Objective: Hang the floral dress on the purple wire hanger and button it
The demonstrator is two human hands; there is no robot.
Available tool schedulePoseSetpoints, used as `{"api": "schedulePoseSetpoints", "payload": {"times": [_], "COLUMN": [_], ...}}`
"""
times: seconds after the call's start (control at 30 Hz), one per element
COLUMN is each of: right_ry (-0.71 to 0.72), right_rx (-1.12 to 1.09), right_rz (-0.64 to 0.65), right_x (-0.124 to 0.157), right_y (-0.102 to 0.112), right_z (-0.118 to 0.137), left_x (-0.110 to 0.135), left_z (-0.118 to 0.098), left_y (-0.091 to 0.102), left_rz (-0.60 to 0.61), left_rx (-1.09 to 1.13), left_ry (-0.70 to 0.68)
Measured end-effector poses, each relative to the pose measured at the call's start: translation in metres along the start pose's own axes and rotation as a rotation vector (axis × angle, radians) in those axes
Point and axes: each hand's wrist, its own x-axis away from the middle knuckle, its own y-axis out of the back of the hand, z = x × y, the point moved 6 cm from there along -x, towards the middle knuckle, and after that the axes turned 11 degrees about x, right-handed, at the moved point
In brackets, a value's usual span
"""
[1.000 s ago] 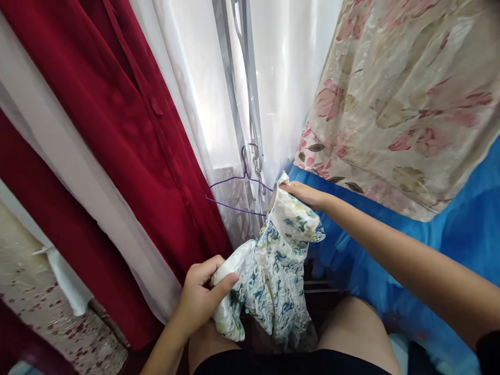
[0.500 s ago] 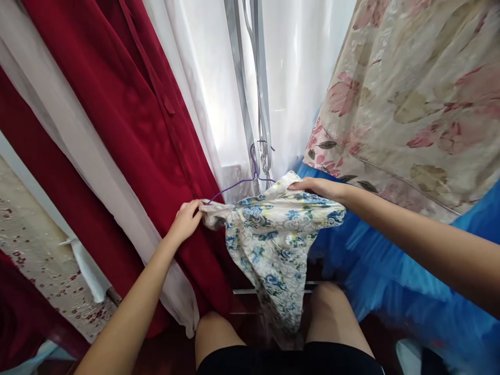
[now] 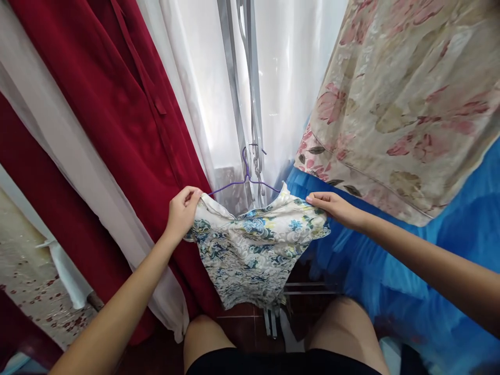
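Observation:
A white blouse (image 3: pixel 253 250) with a blue and yellow floral print hangs spread out on a purple wire hanger (image 3: pixel 247 179). The hanger's hook is at the metal rack post (image 3: pixel 255 104) in front of me. My left hand (image 3: pixel 183 211) pinches the blouse at its left shoulder, near the hanger's left end. At the right shoulder, my right hand (image 3: pixel 332 205) is closed on the fabric between thumb and fingers. Both hanger ends are hidden under the cloth.
Long red fabric (image 3: pixel 105 114) and white fabric (image 3: pixel 78 120) hang on the left. To the right hang a cream floral garment (image 3: pixel 410 114) and blue tulle (image 3: pixel 390 271). A white curtain (image 3: pixel 297 67) is behind the post. Metal bars (image 3: pixel 308 288) run low, above dark red floor tiles (image 3: pixel 238 330).
The blouse now hangs wider and flatter, its neckline spread across the hanger. My right hand has shifted out to the right shoulder, and my left hand has risen slightly.

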Motion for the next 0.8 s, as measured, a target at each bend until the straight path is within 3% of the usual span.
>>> {"api": "schedulePoseSetpoints", "payload": {"times": [0.17,0.33,0.4,0.47,0.57,0.63,0.7,0.8], "right_ry": [0.112,0.187,0.247,0.362,0.600,0.711,0.750,0.767], "right_rx": [0.148,0.208,0.268,0.353,0.498,0.592,0.685,0.817], "right_rz": [-0.173,-0.360,-0.296,-0.131,0.234,0.416,0.457,0.282], "right_x": [0.010,-0.001,0.004,0.024,0.072,0.098,0.103,0.084], "right_y": [0.011,0.017,-0.002,-0.037,-0.098,-0.124,-0.132,-0.126], "right_z": [0.033,0.089,0.110,0.128,0.143,0.140,0.129,0.107], "left_x": [0.005,-0.009,-0.015,-0.018,-0.013,-0.005,0.003,0.020], "left_z": [-0.039,-0.038,-0.026,-0.008,0.021,0.032,0.029,-0.004], "left_y": [-0.021,-0.037,-0.036,-0.030,-0.018,-0.016,-0.029,-0.070], "left_rz": [0.163,0.185,0.135,0.045,-0.127,-0.195,-0.152,0.048], "left_rx": [-0.161,-0.310,-0.367,-0.337,-0.086,0.107,0.301,0.726], "left_ry": [-0.159,-0.091,-0.055,-0.001,0.118,0.181,0.227,0.323]}}
